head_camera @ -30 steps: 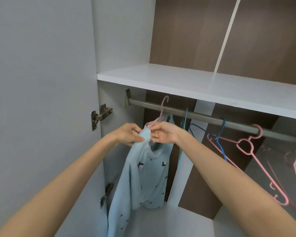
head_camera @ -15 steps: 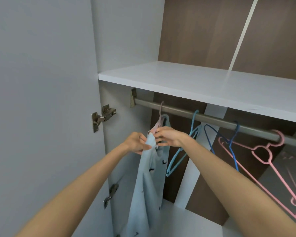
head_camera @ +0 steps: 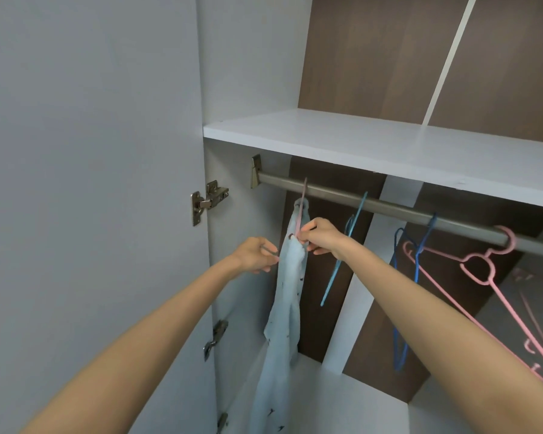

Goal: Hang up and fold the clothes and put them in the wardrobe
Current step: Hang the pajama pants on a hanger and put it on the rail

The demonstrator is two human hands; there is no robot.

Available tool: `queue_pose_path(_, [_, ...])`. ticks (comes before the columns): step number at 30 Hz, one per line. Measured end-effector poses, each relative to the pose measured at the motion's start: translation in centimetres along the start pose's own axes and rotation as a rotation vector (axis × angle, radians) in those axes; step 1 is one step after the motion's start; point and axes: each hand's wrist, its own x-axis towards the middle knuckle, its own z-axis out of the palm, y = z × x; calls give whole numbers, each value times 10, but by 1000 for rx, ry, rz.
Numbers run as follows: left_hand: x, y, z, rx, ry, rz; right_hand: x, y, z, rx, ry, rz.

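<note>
Shirt (head_camera: 290, 283) has swung edge-on since a second ago. Its pink hanger (head_camera: 304, 192) hooks over the rail (head_camera: 389, 208), near the rail's left end. Right hand (head_camera: 325, 238) pinches the hanger just below the rail. Left hand (head_camera: 254, 253), fingers curled, at the shirt's edge; grip unclear.

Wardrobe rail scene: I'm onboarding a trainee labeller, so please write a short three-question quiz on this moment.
1. True or false: the light blue garment hangs from the rail on a hanger.
2. Which colour is the empty hanger nearest the garment? A light blue, B white, C black.
3. What does the right hand pinch?
Key: 1 true. 2 A. 3 The neck of the garment's pink hanger, at the collar.
</note>
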Motion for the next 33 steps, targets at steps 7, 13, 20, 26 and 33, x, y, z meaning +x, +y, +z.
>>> queue_pose_path(7, [-56, -9, -21, -95, 96, 63, -57, -15, 9, 86, 42, -20])
queue_pose_path(13, [-128, -28, -39, -151, 192, 141, -134, -30, 35, 140, 40, -6])
queue_pose_path(20, [-228, -63, -44, -136, 221, 164, -234, -51, 80, 160, -44, -23])
queue_pose_path(26, [-297, -91, -43, -134, 260, 155, -296, -57, 111, 145, -115, -52])
queue_pose_path(33, [-383, -126, -32, -186, 267, 84, -374, -50, 143, 160, -192, -62])
